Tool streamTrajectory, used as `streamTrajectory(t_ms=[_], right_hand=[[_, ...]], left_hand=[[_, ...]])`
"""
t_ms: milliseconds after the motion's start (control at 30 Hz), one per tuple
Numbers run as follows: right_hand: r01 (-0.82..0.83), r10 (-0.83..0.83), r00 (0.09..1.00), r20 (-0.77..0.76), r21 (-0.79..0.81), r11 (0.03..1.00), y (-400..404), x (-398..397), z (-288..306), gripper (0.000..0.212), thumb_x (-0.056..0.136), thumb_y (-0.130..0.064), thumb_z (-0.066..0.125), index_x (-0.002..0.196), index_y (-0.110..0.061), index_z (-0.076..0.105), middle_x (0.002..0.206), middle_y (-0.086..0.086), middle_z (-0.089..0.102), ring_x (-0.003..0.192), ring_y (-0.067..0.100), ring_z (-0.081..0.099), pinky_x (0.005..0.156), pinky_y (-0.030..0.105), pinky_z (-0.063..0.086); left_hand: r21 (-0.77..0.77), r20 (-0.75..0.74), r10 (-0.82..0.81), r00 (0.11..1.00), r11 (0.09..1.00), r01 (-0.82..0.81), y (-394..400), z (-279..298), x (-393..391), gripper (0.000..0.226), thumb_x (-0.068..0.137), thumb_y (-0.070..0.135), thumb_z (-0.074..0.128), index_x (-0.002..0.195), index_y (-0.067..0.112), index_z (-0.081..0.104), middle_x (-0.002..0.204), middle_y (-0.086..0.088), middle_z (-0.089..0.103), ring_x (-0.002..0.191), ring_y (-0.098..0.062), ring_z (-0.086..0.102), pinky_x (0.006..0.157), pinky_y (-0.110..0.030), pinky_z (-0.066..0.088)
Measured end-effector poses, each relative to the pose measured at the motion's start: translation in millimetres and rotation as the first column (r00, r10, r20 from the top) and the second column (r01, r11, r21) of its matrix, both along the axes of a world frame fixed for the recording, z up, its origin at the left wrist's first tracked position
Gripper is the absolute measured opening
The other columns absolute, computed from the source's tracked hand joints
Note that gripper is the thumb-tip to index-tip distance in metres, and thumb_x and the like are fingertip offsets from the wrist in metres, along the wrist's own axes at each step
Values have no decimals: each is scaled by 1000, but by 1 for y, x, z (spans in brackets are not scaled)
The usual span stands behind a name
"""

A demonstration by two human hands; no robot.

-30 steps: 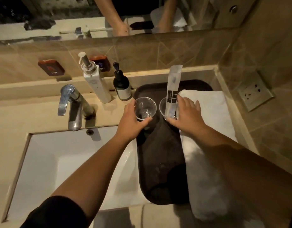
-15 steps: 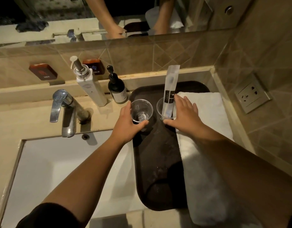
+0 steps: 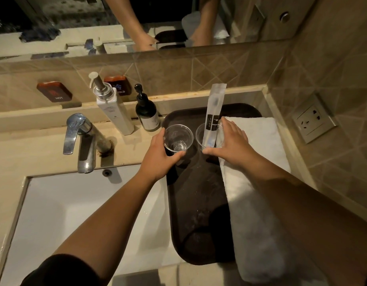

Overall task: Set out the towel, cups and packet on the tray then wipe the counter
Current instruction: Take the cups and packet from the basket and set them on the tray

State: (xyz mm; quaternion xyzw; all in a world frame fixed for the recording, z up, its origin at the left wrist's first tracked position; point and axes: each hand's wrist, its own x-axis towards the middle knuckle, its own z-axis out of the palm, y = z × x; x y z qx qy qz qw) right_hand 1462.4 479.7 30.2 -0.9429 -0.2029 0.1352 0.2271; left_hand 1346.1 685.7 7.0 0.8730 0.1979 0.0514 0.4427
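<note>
Dark oval plastic tray point(image 3: 199, 203): my left hand point(image 3: 157, 159) grips empty clear plastic cup point(image 3: 178, 137); right hand point(image 3: 230, 144) clasps second clear cup point(image 3: 199, 134) holding upright white packet point(image 3: 213, 114); folded white towel point(image 3: 256, 182) alongside.

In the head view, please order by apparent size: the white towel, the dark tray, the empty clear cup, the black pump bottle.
1. dark tray
2. white towel
3. black pump bottle and empty clear cup: they look alike, so unranked.

Dim warm light, soft shadows, wide-angle bending at the edges
</note>
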Motion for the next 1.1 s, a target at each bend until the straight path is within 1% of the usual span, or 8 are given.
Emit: streamTrajectory(t_ms=[133,233,333,467,633,733,933,1100], right_hand=[[170,-143,981,-134,226,959,3,15,14,95,78,-69,57,152,-27,14,161,1,21,147,26,22,116,53,26],[250,-189,958,-214,310,917,14,34,28,75,86,-60,54,148,-23,31,153,0,38,138,23,39,107,44,39],[233,-183,965,-189,286,930,27,46,40,42,91,-46,56,122,-17,59,121,2,64,106,17,60,78,31,46],[224,-179,971,-159,344,912,34,47,57,24,93,-35,58,86,-14,67,78,1,66,70,15,59,59,28,44],[217,-121,972,-204,559,800,19,32,105,13,92,-28,60,87,-17,67,92,7,72,88,24,70,78,41,58],[206,-66,971,-230,662,721,-1,19,139,10,93,-24,60,91,-15,66,93,7,72,86,18,72,74,31,60],[217,52,905,-422,563,798,-27,-30,137,18,93,-21,60,77,-15,65,68,-2,63,58,9,61,57,23,56],[303,-39,800,-599,348,887,-19,-86,61,21,93,-21,58,72,-17,57,62,2,54,47,8,51,49,21,47]], left_hand=[[1,14,-11,1000,1000,11,-1,2,0,90,77,48,77,149,27,27,150,0,40,133,-19,42,100,-29,36],[0,12,-12,1000,1000,12,-1,3,-1,90,77,46,78,149,27,28,149,-1,40,132,-19,43,98,-28,35],[5,17,-17,1000,1000,17,-1,5,-2,87,77,46,78,147,29,29,149,-1,41,131,-20,44,97,-27,36],[0,13,-14,1000,1000,14,0,8,-1,86,76,47,78,146,30,30,148,-1,42,130,-20,45,97,-29,37],[-3,13,-20,1000,1000,20,2,6,-3,86,75,50,78,145,33,30,148,0,42,130,-20,46,95,-29,37],[-15,1,-27,1000,1000,27,6,5,-5,91,72,52,79,145,36,26,149,0,40,132,-22,44,98,-33,38],[59,42,-19,999,998,16,6,21,-21,90,75,54,76,145,38,23,153,2,35,132,-9,34,99,-29,27],[72,138,77,988,994,-87,-33,34,-74,50,91,39,60,136,30,42,128,12,50,110,6,42,93,-26,41]])
